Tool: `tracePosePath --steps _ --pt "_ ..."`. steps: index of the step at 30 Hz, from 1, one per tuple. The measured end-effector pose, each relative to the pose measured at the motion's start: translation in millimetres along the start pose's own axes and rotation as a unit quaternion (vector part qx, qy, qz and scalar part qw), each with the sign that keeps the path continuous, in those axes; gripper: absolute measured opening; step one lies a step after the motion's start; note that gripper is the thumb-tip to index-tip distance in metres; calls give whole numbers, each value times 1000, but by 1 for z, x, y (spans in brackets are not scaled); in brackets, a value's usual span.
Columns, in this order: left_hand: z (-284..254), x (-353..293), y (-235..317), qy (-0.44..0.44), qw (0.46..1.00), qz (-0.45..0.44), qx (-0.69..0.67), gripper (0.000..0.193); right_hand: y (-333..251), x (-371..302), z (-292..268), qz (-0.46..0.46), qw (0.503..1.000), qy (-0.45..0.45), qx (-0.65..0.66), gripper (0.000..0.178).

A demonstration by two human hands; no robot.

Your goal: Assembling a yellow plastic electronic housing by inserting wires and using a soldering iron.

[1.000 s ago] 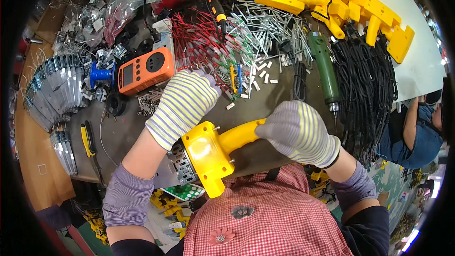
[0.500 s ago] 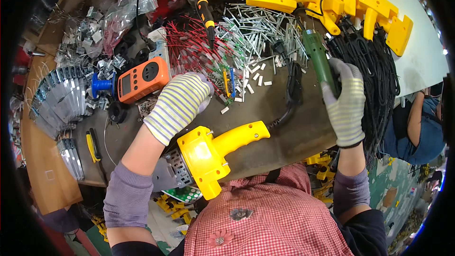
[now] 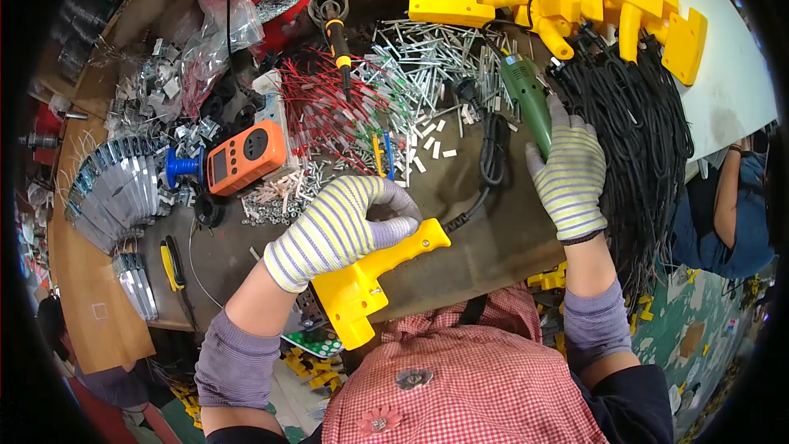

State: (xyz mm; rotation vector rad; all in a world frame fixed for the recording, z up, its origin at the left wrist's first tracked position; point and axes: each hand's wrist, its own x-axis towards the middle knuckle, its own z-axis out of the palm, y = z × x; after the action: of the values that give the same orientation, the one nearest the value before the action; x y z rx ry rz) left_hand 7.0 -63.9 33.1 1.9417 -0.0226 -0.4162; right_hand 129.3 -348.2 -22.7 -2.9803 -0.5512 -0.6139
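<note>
My left hand point(image 3: 341, 222), in a striped glove, is over the yellow plastic housing point(image 3: 349, 292) with a pistol-like handle. Its thumb and forefinger close in a pinch beside the handle's end; anything between the tips is too small to make out. The housing lies on its side at the bench's near edge, its metal plate point(image 3: 308, 310) partly hidden under my left wrist. A black cord point(image 3: 470, 214) leaves the handle. At the right, my gloved right hand point(image 3: 569, 168) is closed around a green electric screwdriver point(image 3: 526, 99), which is tilted.
Red wires point(image 3: 316, 107), metal rods point(image 3: 427, 53) and small white pieces point(image 3: 429, 144) cover the middle. An orange meter point(image 3: 246, 156) and yellow-handled pliers point(image 3: 173, 263) lie left. Black cords point(image 3: 633, 123) heap at right; yellow housings point(image 3: 448, 4) fill the far side. Another person's arm point(image 3: 723, 197) shows right.
My left hand has come from the parts pile toward me, to the housing's handle. My right hand has moved slightly left with the screwdriver. The whole view has shifted a little.
</note>
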Motion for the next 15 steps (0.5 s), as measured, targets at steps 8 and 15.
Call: tracePosePath --steps 8,15 --pt "18 -5 1 92 990 47 101 14 3 2 3 -1 1000 16 16 71" --pt "45 -31 -3 206 891 184 361 41 2 5 -14 50 992 -30 116 73"
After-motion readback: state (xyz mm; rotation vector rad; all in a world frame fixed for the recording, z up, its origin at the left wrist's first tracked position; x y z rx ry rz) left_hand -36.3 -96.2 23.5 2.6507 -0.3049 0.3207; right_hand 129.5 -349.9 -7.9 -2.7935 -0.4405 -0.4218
